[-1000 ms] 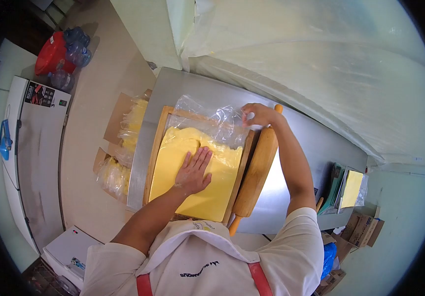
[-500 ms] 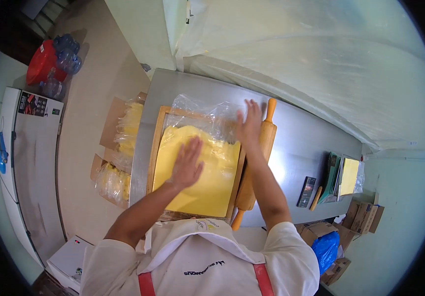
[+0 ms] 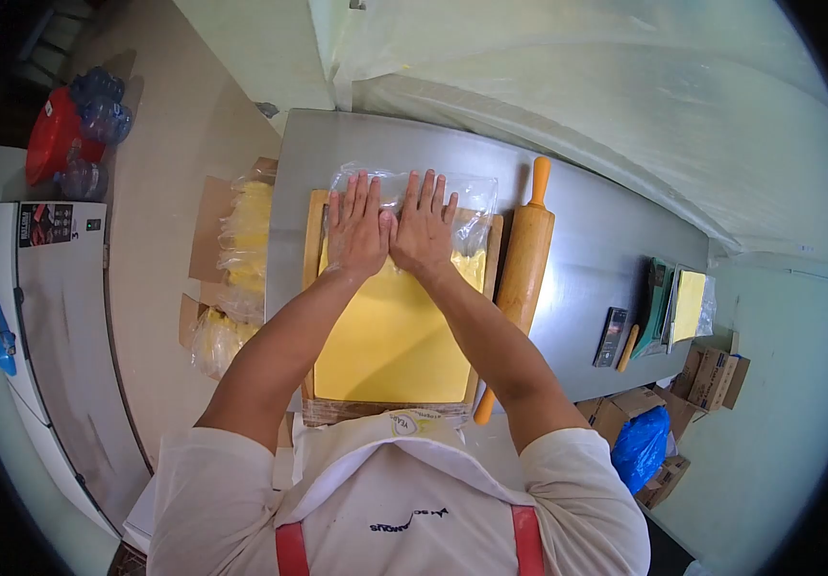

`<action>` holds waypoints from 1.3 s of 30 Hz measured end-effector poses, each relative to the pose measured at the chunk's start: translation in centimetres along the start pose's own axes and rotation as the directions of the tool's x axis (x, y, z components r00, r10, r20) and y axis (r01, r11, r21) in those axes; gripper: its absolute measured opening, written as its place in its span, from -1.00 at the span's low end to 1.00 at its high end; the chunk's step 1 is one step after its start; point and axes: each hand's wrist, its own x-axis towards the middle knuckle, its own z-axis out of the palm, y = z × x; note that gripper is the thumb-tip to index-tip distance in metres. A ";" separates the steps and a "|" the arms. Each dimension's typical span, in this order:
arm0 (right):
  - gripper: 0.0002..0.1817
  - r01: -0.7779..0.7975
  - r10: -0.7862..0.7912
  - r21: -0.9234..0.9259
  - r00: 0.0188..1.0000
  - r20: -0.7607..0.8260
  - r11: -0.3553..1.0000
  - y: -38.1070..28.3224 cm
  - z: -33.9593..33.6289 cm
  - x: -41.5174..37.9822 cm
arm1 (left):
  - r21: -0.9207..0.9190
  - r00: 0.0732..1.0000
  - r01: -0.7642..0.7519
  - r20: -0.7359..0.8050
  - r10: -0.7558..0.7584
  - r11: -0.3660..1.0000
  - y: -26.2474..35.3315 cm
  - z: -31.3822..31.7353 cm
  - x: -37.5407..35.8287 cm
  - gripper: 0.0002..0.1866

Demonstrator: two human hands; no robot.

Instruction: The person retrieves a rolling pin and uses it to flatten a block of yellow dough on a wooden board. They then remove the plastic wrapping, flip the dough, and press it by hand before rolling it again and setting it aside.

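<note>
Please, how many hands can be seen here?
2. The left hand is palm down over the clear film at the far edge of the yellow slab; the right hand is beside it, nearer the rolling pin. No other hand shows.

The head camera looks down — close above the table (image 3: 582, 278).
</note>
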 end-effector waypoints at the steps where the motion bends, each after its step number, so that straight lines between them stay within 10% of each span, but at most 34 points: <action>1: -0.19 -0.009 0.010 0.014 1.000 -0.013 1.000 -0.1 -0.2 0.2 | -0.024 1.000 -0.004 -0.015 0.004 1.000 -0.2 0.1 -0.2 -0.39; 6: -0.21 0.113 -0.113 -0.007 0.993 -0.025 0.994 -1.4 0.4 -0.9 | -0.327 0.972 -0.127 -0.230 0.051 0.937 -1.1 -1.1 -0.6 -0.52; 10: -0.33 0.380 -0.333 0.248 0.919 -0.212 0.891 -6.3 6.3 -3.6 | -0.379 0.936 -0.348 -0.082 0.343 0.857 -1.7 -4.1 -2.3 -0.66; 16: -0.13 0.386 -0.387 -0.047 0.921 -0.031 0.921 -7.2 4.6 -2.8 | -0.252 0.922 -0.387 -0.095 0.376 0.887 -2.4 -3.1 -2.3 -0.61; 39: -0.11 0.435 -0.432 0.141 0.900 -0.054 0.889 -3.7 1.3 -3.2 | -0.160 0.895 -0.445 -0.066 0.440 0.881 2.5 -1.3 -1.2 -0.57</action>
